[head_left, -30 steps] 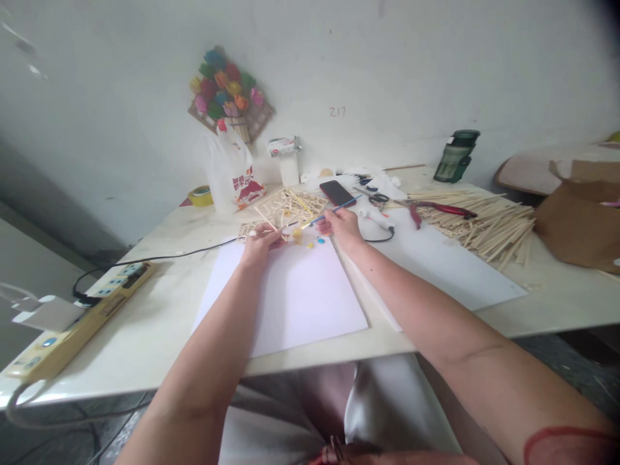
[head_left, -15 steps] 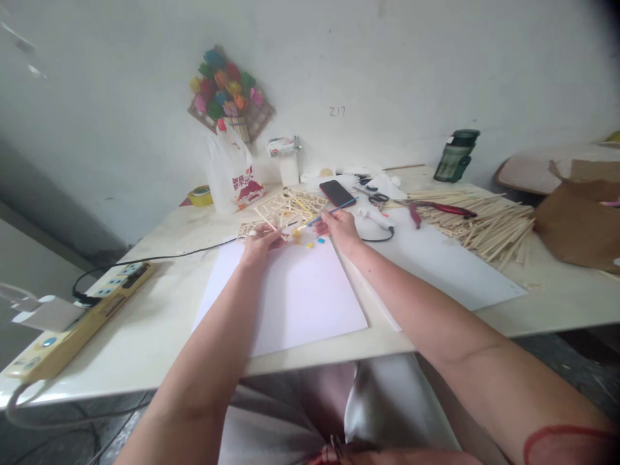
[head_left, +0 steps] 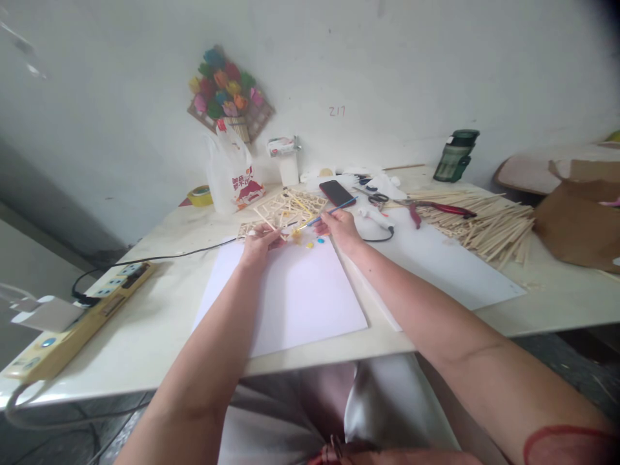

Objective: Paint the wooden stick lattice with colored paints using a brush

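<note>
My right hand is closed around a paintbrush with a blue handle, its tip pointing left. At the brush tip is a small yellow patch, too blurred to tell apart. My left hand pinches a thin wooden stick beside that patch. Both hands hover over or rest at the far edge of a white paper sheet; contact cannot be made out. Between them lie a yellow dab and a blue dab, seemingly paint. Behind, small wooden stick frames are heaped.
To the right lie a phone, scissors, a white glue gun, red-handled pliers and many loose sticks. A green bottle stands behind. At left are a plastic bag, yellow tape and a power strip.
Hardly anything differs. Both hands keep their places, with the stick and paintbrush still held; the brush has shifted only very slightly.
</note>
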A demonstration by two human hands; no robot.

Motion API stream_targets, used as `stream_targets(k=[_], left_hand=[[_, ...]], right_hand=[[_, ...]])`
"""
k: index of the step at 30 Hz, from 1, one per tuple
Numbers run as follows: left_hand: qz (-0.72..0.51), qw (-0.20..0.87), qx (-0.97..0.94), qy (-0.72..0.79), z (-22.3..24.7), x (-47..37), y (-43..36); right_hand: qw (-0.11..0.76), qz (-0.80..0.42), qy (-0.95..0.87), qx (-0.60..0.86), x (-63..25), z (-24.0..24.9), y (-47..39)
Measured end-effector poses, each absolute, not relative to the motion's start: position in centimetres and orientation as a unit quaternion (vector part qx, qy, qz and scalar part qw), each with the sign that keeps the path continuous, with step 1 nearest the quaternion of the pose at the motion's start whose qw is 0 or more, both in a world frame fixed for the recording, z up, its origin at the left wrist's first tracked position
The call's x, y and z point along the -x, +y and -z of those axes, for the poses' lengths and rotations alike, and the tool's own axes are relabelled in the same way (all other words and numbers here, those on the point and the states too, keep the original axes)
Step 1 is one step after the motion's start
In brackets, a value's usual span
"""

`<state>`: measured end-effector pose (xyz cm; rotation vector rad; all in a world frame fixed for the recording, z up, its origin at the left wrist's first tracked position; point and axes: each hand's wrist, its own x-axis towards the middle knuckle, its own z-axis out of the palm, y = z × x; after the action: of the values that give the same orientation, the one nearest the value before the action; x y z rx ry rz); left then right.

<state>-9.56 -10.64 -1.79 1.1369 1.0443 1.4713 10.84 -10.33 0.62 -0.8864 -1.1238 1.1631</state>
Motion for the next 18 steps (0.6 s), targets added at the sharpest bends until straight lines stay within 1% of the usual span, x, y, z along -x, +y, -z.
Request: stream_targets(k=[9, 18], left_hand=[[-0.607, 0.481, -0.466, 0.428, 1.90, 9.71, -10.48], [-0.605, 0.480, -0.470, 0.427, 1.95, 9.68, -10.43]], right_hand=[[0.622, -0.487, -0.467, 0.397, -11.66, -0.50, -9.64], [0.607, -0.497, -0.493, 0.377, -11.20, -0.48, -9.99]])
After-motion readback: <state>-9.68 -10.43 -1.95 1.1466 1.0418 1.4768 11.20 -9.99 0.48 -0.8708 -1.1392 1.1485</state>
